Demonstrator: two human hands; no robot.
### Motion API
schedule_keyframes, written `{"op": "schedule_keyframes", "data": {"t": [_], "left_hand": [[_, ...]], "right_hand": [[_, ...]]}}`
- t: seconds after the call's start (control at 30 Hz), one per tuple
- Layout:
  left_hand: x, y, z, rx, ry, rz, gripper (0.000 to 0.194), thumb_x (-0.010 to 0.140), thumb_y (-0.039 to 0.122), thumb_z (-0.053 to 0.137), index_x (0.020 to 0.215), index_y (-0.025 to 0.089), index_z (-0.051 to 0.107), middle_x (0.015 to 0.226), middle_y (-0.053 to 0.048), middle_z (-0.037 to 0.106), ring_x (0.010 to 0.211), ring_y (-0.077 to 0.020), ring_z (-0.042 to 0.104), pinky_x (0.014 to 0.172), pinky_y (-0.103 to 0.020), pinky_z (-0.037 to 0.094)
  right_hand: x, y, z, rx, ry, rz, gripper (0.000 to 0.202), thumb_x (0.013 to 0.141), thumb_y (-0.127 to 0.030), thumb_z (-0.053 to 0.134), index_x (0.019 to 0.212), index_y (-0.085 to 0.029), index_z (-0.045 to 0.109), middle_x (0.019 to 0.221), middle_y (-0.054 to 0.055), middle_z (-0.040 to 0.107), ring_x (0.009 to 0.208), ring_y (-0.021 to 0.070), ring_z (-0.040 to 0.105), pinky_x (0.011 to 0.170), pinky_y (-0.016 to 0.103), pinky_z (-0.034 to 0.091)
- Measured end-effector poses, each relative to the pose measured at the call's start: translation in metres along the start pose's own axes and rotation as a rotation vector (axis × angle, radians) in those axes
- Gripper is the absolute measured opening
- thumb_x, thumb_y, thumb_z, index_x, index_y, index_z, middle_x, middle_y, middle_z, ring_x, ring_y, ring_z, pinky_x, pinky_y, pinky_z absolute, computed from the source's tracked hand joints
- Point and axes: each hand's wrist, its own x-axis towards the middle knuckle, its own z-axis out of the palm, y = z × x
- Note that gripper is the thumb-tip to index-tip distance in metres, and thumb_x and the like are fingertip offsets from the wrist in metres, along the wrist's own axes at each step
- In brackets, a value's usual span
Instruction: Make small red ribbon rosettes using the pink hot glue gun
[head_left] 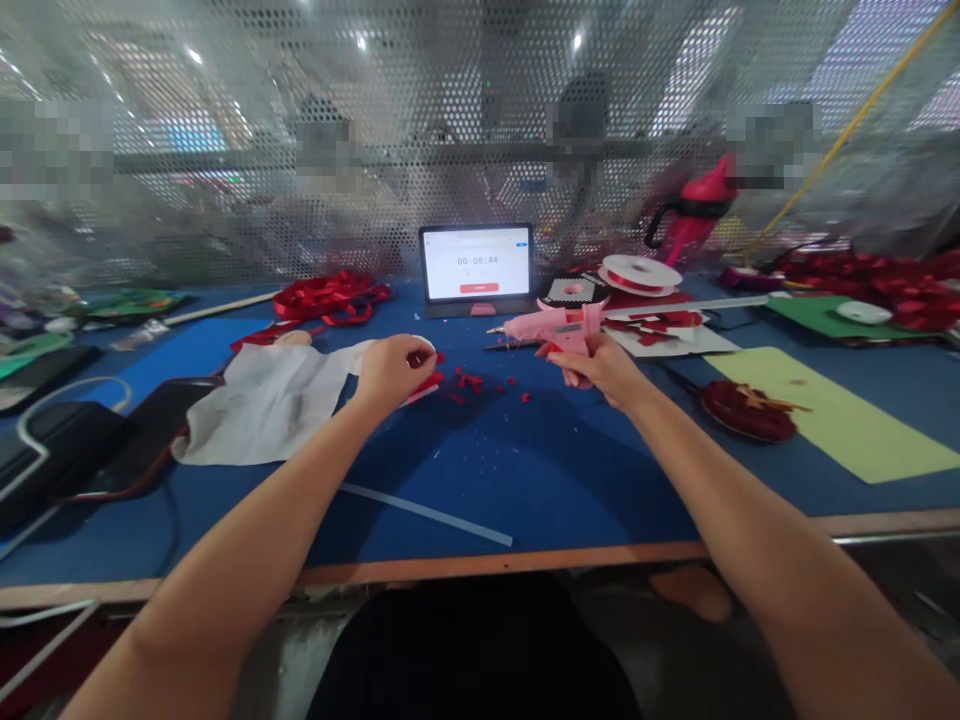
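Observation:
My right hand (596, 370) is wrapped round the handle of a pink hot glue gun (551, 325), held above the table with its nozzle pointing left. My left hand (394, 375) has its fingers curled together in a pinch. A white edge shows by its fingertips, but what they hold is too small to make out. Under and beside that hand lie red scraps (429, 383) and a white cloth (262, 400). Small red bits (471, 382) are scattered on the blue table between my two hands. Nearer to me rests a clear glue stick (435, 515).
A tablet (478, 265) showing a timer stands at the back, with red ribbon (330, 297) to its left and a ribbon spool (640, 275) to its right. On the right are yellow paper (847, 410) and a dark red round piece (750, 412). A phone (142, 440) lies left.

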Motion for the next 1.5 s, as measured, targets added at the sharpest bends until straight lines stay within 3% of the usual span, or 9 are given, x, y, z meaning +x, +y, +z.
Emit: {"op": "schedule_keyframes", "data": {"t": [0.2,0.37,0.53,0.67,0.83,1.03,1.17,1.23,1.5], "left_hand": [[0.002,-0.009,0.007,-0.439,-0.116,-0.310,0.016,0.066,0.032,0.060,0.070,0.017,0.064,0.059,0.002,0.061,0.051,-0.0085,0.050,0.049,-0.020,0.035],[0.001,-0.004,0.006,-0.565,-0.212,-0.369,0.018,0.063,0.035,0.062,0.069,0.017,0.064,0.059,0.001,0.060,0.050,-0.0084,0.050,0.045,-0.020,0.035],[-0.011,0.024,0.005,-0.560,-0.502,-0.281,0.018,0.066,0.029,0.060,0.073,0.014,0.068,0.065,-0.002,0.066,0.052,-0.0085,0.053,0.050,-0.021,0.042],[-0.022,0.040,0.013,-0.495,-0.611,-0.196,0.020,0.067,0.026,0.057,0.076,0.014,0.070,0.065,-0.003,0.067,0.052,-0.0097,0.054,0.049,-0.021,0.042],[-0.025,0.043,0.016,-0.245,-0.500,-0.074,0.017,0.066,0.023,0.057,0.072,0.016,0.071,0.062,-0.001,0.067,0.056,-0.0123,0.059,0.055,-0.022,0.043],[-0.021,0.041,0.004,-0.227,-0.596,-0.084,0.020,0.072,0.024,0.052,0.073,0.014,0.069,0.063,-0.002,0.068,0.044,-0.0097,0.057,0.049,-0.020,0.042],[-0.019,0.045,-0.010,0.056,-0.532,0.162,0.020,0.074,0.026,0.052,0.073,0.018,0.071,0.062,-0.002,0.067,0.056,-0.0136,0.060,0.055,-0.023,0.040],[-0.020,0.049,-0.014,0.100,-0.574,0.287,0.021,0.075,0.027,0.052,0.077,0.021,0.072,0.068,-0.001,0.069,0.062,-0.0142,0.061,0.058,-0.023,0.040],[-0.027,0.060,0.000,0.283,-0.592,0.368,0.024,0.080,0.029,0.050,0.091,0.019,0.068,0.089,-0.005,0.068,0.080,-0.0193,0.062,0.064,-0.026,0.043]], "right_hand": [[0.000,0.000,0.001,-0.024,-0.005,-0.009,0.028,0.069,-0.038,0.063,0.083,-0.014,0.068,0.042,-0.004,0.047,0.041,0.0063,0.040,0.038,0.022,0.027],[-0.001,-0.001,0.001,-0.040,-0.029,-0.012,0.028,0.069,-0.039,0.063,0.081,-0.014,0.067,0.043,-0.005,0.047,0.041,0.0063,0.041,0.039,0.021,0.030],[-0.003,-0.004,0.003,-0.057,-0.093,0.008,0.026,0.066,-0.040,0.066,0.075,-0.016,0.063,0.047,-0.005,0.049,0.040,0.0066,0.042,0.039,0.023,0.034],[-0.004,-0.003,0.004,-0.091,-0.126,-0.013,0.023,0.065,-0.039,0.067,0.070,-0.019,0.058,0.051,-0.005,0.049,0.042,0.0073,0.043,0.039,0.023,0.036],[-0.005,-0.002,0.003,-0.140,-0.157,0.017,0.023,0.066,-0.037,0.067,0.077,-0.020,0.057,0.049,-0.005,0.048,0.042,0.0085,0.044,0.039,0.023,0.035],[-0.009,-0.005,0.001,-0.264,-0.184,-0.105,0.025,0.063,-0.036,0.070,0.080,-0.019,0.062,0.061,0.000,0.058,0.065,0.0168,0.057,0.055,0.027,0.045],[-0.010,-0.003,-0.003,-0.313,-0.252,-0.168,0.025,0.061,-0.036,0.072,0.079,-0.019,0.064,0.068,0.001,0.061,0.069,0.0176,0.057,0.063,0.029,0.047],[-0.010,-0.001,-0.006,-0.325,-0.272,-0.164,0.024,0.062,-0.036,0.072,0.077,-0.019,0.064,0.066,0.001,0.061,0.068,0.0173,0.057,0.061,0.029,0.048],[-0.010,-0.006,-0.014,-0.394,-0.146,-0.196,0.026,0.064,-0.036,0.069,0.083,-0.020,0.064,0.075,0.003,0.064,0.076,0.0207,0.060,0.069,0.034,0.050]]}}
